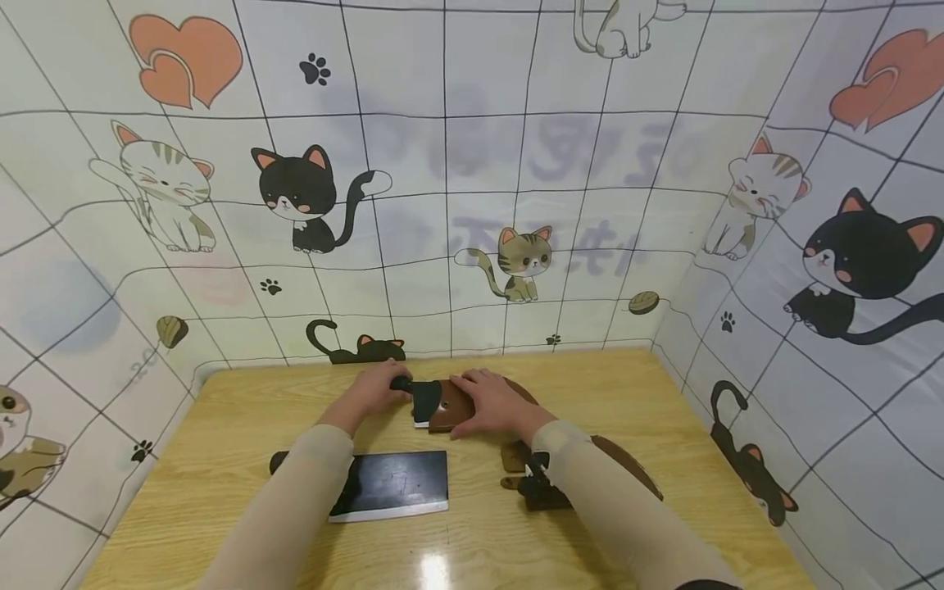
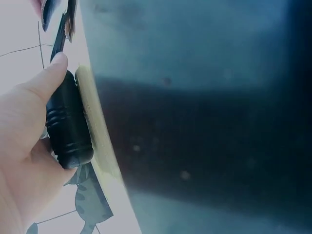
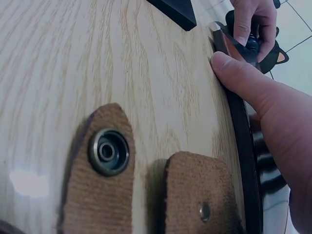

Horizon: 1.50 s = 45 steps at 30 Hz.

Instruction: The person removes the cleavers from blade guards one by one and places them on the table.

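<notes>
At the table's back, a dark cleaver (image 1: 426, 401) sits partly inside a brown leather sheath (image 1: 455, 407). My left hand (image 1: 374, 388) grips its black handle (image 1: 401, 383); in the left wrist view the thumb of the left hand (image 2: 29, 122) lies along the black handle (image 2: 69, 122). My right hand (image 1: 492, 403) holds the sheath from above, thumb on the near side and fingers on the far side. In the right wrist view the right hand's (image 3: 273, 107) thumb presses the sheath's dark edge (image 3: 239, 126).
A bare cleaver (image 1: 401, 483) lies at front left, below my left forearm. Under my right forearm is another black-handled cleaver with a brown sheath (image 1: 623, 460); its leather straps (image 3: 109, 195) show close up. A cat-patterned cloth wall (image 1: 487, 180) stands behind the wooden table (image 1: 243, 410).
</notes>
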Each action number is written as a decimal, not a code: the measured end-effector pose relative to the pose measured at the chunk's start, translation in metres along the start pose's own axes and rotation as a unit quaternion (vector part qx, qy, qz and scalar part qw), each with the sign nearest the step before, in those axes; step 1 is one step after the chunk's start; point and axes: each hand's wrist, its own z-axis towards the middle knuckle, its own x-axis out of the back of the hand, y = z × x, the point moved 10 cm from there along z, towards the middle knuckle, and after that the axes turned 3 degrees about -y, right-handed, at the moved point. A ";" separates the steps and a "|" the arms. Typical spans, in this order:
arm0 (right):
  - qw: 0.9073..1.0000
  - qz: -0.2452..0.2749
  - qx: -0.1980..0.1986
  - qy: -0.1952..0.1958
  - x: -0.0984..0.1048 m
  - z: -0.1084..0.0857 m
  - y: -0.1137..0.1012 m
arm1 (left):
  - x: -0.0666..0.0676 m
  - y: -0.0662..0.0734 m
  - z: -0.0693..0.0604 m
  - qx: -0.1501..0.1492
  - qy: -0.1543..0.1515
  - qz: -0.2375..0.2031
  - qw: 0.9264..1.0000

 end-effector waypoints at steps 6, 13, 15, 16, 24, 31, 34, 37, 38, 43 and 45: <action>1.000 0.007 0.004 0.009 0.004 -0.003 0.000 | 0.001 0.004 0.001 -0.011 0.009 0.018 1.000; 0.999 -0.017 0.016 0.039 0.019 -0.009 -0.002 | 0.010 0.010 -0.003 -0.051 0.051 -0.005 0.997; 0.999 -0.027 0.017 0.043 0.023 -0.011 -0.003 | 0.014 0.014 -0.005 -0.058 0.060 -0.010 0.997; 0.998 -0.031 0.017 0.046 0.024 -0.012 -0.004 | 0.015 0.015 -0.006 -0.057 0.061 -0.009 0.996; 0.997 -0.049 0.009 0.055 0.032 -0.017 -0.010 | 0.026 0.023 -0.014 -0.048 0.068 -0.006 0.996; 0.995 -0.069 0.014 0.074 0.039 -0.020 -0.015 | 0.035 0.031 -0.022 -0.058 0.094 0.005 0.994; 0.993 -0.076 0.026 0.089 0.041 -0.020 -0.016 | 0.039 0.034 -0.025 -0.065 0.104 0.006 0.992; 0.992 -0.074 0.035 0.096 0.045 -0.023 -0.018 | 0.042 0.037 -0.029 -0.070 0.113 0.008 0.991; 0.992 -0.073 0.037 0.097 0.046 -0.024 -0.019 | 0.043 0.038 -0.030 -0.069 0.113 0.007 0.991; 0.992 -0.074 0.035 0.095 0.051 -0.030 -0.022 | 0.044 0.040 -0.035 -0.064 0.115 0.015 0.991; 0.992 -0.081 0.033 0.093 0.051 -0.031 -0.023 | 0.044 0.041 -0.036 -0.063 0.115 0.020 0.991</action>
